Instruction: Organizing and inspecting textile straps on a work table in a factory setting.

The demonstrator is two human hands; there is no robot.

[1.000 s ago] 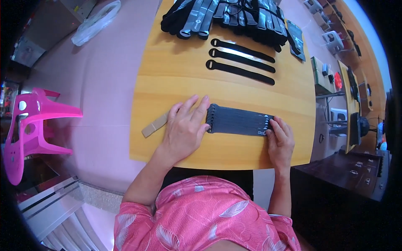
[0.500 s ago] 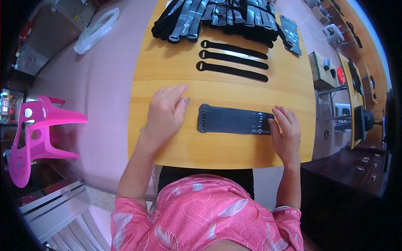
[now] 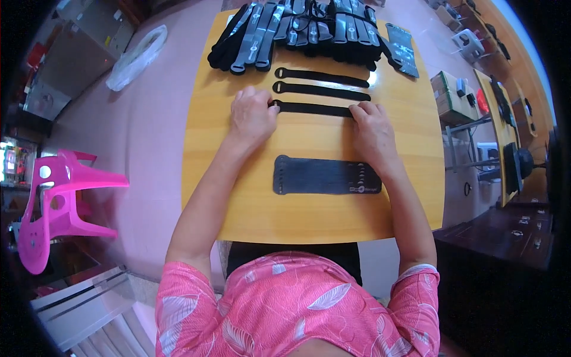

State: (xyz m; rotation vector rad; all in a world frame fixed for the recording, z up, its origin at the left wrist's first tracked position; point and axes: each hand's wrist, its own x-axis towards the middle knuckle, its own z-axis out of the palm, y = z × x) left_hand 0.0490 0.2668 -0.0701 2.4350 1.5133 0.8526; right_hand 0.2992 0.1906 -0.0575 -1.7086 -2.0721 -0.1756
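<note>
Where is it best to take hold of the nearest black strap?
Probably at its two ends. The nearest black strap lies flat and long across the wooden table, so come from above: left hand at the looped end, right hand at the other.

Both ends of the nearest black strap point(image 3: 312, 108) lie hidden under the left hand point(image 3: 252, 116) and right hand point(image 3: 373, 132). The heap of black straps point(image 3: 297, 30) (apparently stacked) runs past the top edge, its count unclear.
</note>
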